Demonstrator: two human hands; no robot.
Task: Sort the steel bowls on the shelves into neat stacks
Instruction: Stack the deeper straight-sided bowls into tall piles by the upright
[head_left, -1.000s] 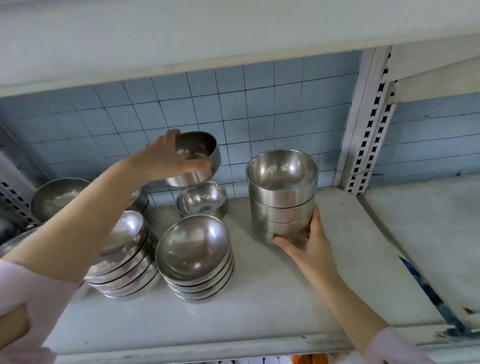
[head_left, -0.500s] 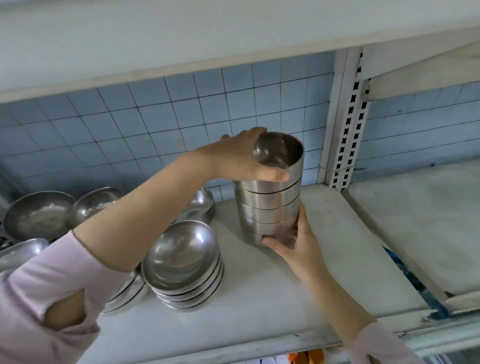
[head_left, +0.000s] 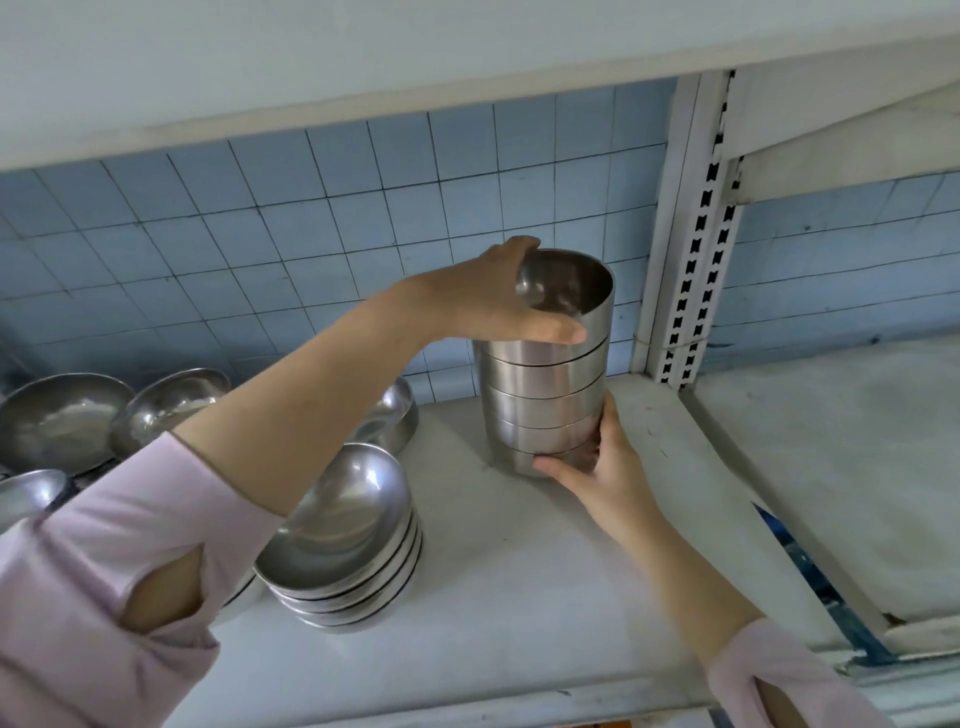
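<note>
Standing on scuffed white shelf, bowl stack, blue tiled wall

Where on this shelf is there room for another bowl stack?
Bare shelf lies in front of the tall stack, between the shallow bowl stack and the upright post. The neighbouring shelf beyond the post is bare too. Loose bowls crowd the left end.

A sleeve hides most of one bowl stack; the leftmost bowl is cropped.

tall stack: 5 straight-sided; low stack: approx 4 round; loose round bowls: 4
</note>
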